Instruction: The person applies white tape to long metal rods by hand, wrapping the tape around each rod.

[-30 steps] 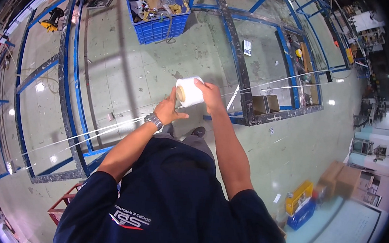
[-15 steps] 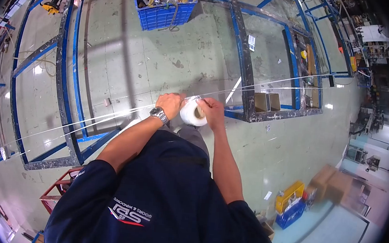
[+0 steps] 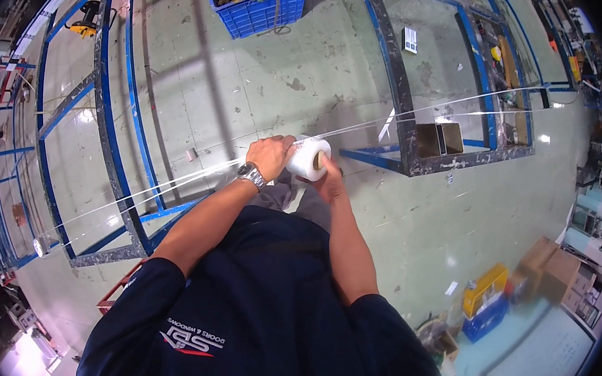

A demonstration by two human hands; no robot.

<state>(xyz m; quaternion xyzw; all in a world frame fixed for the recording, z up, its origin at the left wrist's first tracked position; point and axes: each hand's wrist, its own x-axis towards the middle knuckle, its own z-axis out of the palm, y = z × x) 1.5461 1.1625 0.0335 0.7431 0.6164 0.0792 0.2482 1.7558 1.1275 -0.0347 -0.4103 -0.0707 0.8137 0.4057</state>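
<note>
**Roll of film held between both hands**

We grip a white roll of clear wrap film (image 3: 309, 157) between our hands: the left hand (image 3: 271, 155) clasps its left end, the right hand (image 3: 330, 180) cups its right end. The roll sits in front of our chest, its long axis running left to right. A thin stretched film strand (image 3: 432, 108) passes just behind it, over the blue steel frame (image 3: 399, 74).

Open floor (image 3: 268, 76) is seen ahead; passage is barred by taut film strands (image 3: 424, 111) and blue frame (image 3: 405, 89).
</note>
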